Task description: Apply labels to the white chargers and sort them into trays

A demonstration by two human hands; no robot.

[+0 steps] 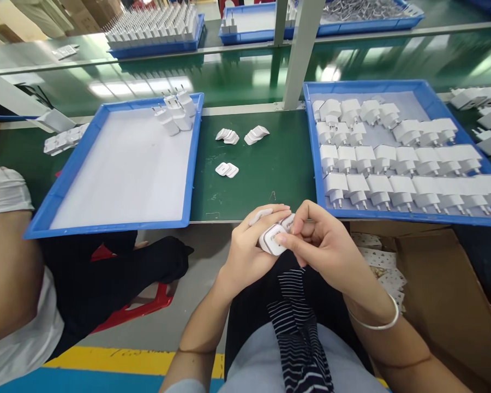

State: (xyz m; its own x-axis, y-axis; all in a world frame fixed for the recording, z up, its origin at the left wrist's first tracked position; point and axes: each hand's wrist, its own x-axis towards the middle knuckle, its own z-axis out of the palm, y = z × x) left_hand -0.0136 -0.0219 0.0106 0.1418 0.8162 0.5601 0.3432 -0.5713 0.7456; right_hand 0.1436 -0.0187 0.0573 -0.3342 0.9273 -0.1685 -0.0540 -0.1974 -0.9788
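Work looks partway along: at the left tray (118,185), a small cluster of charger blocks (180,117) stands in the far right corner; at the right tray (393,84), 4 rows of plug blocks (387,158), the far ones gappy. Which tray counts as done, can't tell. Loose white plates (227,170) lie in 3 small groups on the green bench (253,191), apparently unused. Labelled white piece (271,241) sits in front of the bench's near edge, above the lap, left hand (245,245) closed around it; a 2nd piece (287,221) just beyond, a flat plate (261,216) between left fingers. Right hand (319,240): thumb tip on the label, fingers curled near the 2nd piece; whether pinching, unclear. Rounded-square face points up toward the wearer; long axis probably runs down into the palm, body hidden.
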